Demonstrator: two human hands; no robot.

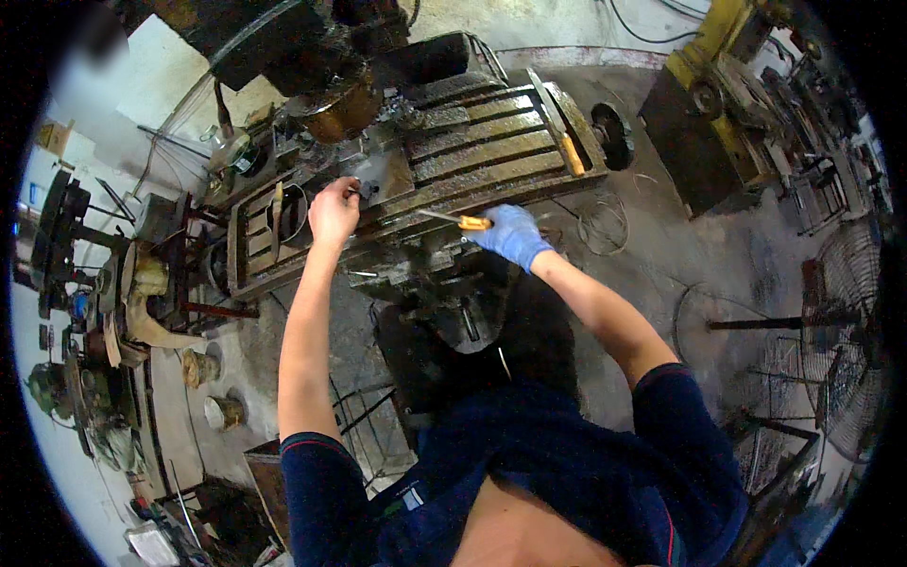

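Observation:
My left hand (pixel 334 215) is bare and reaches to the front edge of the slotted machine table (pixel 491 132). Its fingers are closed in a pinch beside the vise area; a small dark thing shows at the fingertips, too small to name. A blue glove covers my right hand (pixel 515 234), which is wrapped round the yellow handle of a slim tool (pixel 474 223). That tool's thin metal shaft points left toward my left hand, apart from it. Whether it is a file or a screwdriver cannot be made out. Above my left hand hangs the machine's round spindle head (pixel 338 106).
A long file with a yellow handle (pixel 573 154) lies across the table's right end. Another handled tool (pixel 277 213) rests at its left end. Metal chips lie near the spindle. A large fan (pixel 841 321) stands at right, a yellow machine (pixel 704 104) behind, and cans (pixel 225 412) on the floor.

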